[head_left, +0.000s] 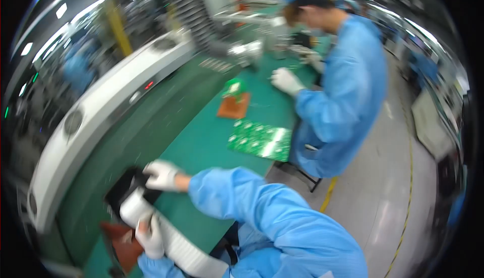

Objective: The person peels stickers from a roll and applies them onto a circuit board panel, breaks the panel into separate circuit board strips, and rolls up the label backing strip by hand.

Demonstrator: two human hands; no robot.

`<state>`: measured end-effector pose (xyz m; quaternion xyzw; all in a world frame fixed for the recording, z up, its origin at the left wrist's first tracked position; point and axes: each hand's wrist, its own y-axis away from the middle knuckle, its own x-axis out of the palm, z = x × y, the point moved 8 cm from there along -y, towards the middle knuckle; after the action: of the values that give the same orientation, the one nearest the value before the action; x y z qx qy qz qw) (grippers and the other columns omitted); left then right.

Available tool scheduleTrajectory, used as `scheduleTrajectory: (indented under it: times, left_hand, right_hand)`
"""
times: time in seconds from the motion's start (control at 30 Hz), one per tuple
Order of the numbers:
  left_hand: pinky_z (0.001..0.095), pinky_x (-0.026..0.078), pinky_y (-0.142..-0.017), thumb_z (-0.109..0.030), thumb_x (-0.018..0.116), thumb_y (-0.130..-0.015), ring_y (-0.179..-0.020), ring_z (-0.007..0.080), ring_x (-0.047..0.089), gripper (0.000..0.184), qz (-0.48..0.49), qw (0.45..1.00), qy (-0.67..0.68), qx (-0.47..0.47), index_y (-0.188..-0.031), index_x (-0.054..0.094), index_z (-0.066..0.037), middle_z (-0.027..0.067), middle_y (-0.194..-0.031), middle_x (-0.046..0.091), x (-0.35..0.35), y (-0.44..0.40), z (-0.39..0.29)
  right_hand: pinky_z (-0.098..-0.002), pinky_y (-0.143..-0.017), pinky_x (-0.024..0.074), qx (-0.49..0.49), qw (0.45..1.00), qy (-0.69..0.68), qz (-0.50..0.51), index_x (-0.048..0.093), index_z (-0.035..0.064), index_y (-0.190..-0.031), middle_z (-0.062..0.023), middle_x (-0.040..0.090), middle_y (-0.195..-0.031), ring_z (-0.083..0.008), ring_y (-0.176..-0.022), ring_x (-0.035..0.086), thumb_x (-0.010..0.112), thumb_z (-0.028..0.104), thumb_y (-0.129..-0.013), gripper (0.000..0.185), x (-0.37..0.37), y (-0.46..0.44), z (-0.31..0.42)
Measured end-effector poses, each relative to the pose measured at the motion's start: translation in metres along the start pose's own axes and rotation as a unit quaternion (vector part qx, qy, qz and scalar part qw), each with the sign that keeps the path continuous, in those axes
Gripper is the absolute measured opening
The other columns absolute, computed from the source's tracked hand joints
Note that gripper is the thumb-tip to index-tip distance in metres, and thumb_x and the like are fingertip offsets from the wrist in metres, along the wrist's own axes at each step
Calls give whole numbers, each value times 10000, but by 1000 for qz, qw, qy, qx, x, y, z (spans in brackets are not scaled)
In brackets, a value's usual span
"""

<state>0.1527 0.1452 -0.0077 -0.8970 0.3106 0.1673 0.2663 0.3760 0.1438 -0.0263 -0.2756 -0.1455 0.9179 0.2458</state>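
My left hand (150,236), in a white glove with some bare fingertips, is closed on a long white paper strip (184,250). This strip looks like a band of labels; it curves from a thick white bend or roll (135,207) down towards my lap. Just above, my right hand (164,176), also gloved, is at the edge of a black box or holder (123,184). Its fingers look bent together, but blur hides what they hold, if anything. A brown-red pouch or tray (123,245) is beside my left hand.
On the green bench (201,132) lie a panel of green circuit boards (259,141) and an orange-brown block (233,105) with a green item on it. A co-worker (343,86) in blue works further along. A long white blower-like bar (108,96) and a grey duct (194,13) border the bench.
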Motion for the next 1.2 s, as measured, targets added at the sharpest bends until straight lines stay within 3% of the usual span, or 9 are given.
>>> scheduleTrajectory:
  times: [0.03, 0.1, 0.2, 0.27, 0.47, 0.6, 0.73, 0.93, 1.2]
  left_hand:
    - [246, 509, -709, 29, 615, -963, -781, 99, 620, 146, -7, 997, -32, 63, -1076, 707, 25, 53, -926, 694, 2, 0, -3]
    - [304, 539, -821, 15, 664, -934, -878, 166, 669, 115, -16, 997, -50, 54, -1034, 718, 32, 98, -981, 731, 1, -2, -30]
    - [334, 550, -808, 10, 676, -902, -872, 229, 710, 131, -6, 996, -63, 66, -1026, 713, 28, 149, -935, 731, -5, -5, -41]
    - [355, 571, -752, -22, 694, -901, -836, 295, 732, 142, 1, 995, -53, 84, -1038, 708, 13, 164, -922, 732, -9, -7, -42]
    - [338, 581, -750, 19, 689, -882, -833, 275, 738, 142, 1, 997, -21, 79, -1022, 710, 30, 162, -913, 740, -13, -2, -28]
    - [352, 589, -762, -4, 683, -895, -852, 291, 744, 135, 15, 996, -1, 84, -1024, 712, 26, 168, -922, 745, -16, -9, -27]
    - [367, 575, -772, -68, 707, -897, -866, 292, 732, 145, 32, 996, 25, 79, -1027, 721, -6, 150, -925, 736, -16, -10, -20]
    - [389, 580, -720, -105, 718, -894, -807, 321, 723, 108, -16, 991, 10, 131, -974, 701, -36, 146, -882, 728, -21, -7, -24]
    - [382, 567, -702, -119, 704, -912, -780, 307, 714, 92, -31, 988, 44, 146, -967, 701, -45, 120, -855, 717, -20, -5, -16]
  right_hand:
    - [-440, -954, 516, -5, 1000, -1, 23, 702, 39, -1178, -192, 674, -1118, -369, -1070, 640, 703, 357, -827, 473, -8, -1, 10]
    - [-417, -954, 531, 25, 999, -10, 39, 698, 27, -1199, -194, 678, -1175, -346, -1069, 660, 735, 349, -830, 491, -6, 1, 7]
    - [-357, -914, 541, 33, 997, -59, 43, 637, -30, -1294, -180, 684, -1147, -250, -996, 677, 757, 286, -844, 563, 10, -3, -7]
    - [-369, -918, 538, 45, 996, -36, 65, 632, -25, -1301, -192, 669, -1175, -275, -982, 682, 728, 324, -840, 586, 12, -5, -8]
    - [-316, -832, 541, 51, 997, -10, 60, 639, -15, -1300, -127, 677, -1058, -188, -851, 649, 731, 268, -844, 544, 18, -7, -20]
    - [-290, -892, 532, 66, 988, -131, 57, 607, -26, -1343, -115, 685, -1252, -129, -923, 643, 683, 140, -920, 461, 22, -14, -26]
    - [-307, -1010, 489, 65, 985, -146, 61, 575, -41, -1375, -128, 662, -1293, -182, -1147, 635, 651, 114, -973, 438, 21, -13, -28]
    - [-338, -1107, 418, 28, 994, -100, 37, 581, -67, -1360, -147, 615, -1361, -214, -1278, 564, 563, 115, -1040, 369, 12, -7, -13]
    - [-368, -1041, 458, -73, 995, -15, 67, 662, -29, -1214, -169, 572, -1330, -284, -1201, 577, 571, 101, -1020, 251, 4, 3, 33]
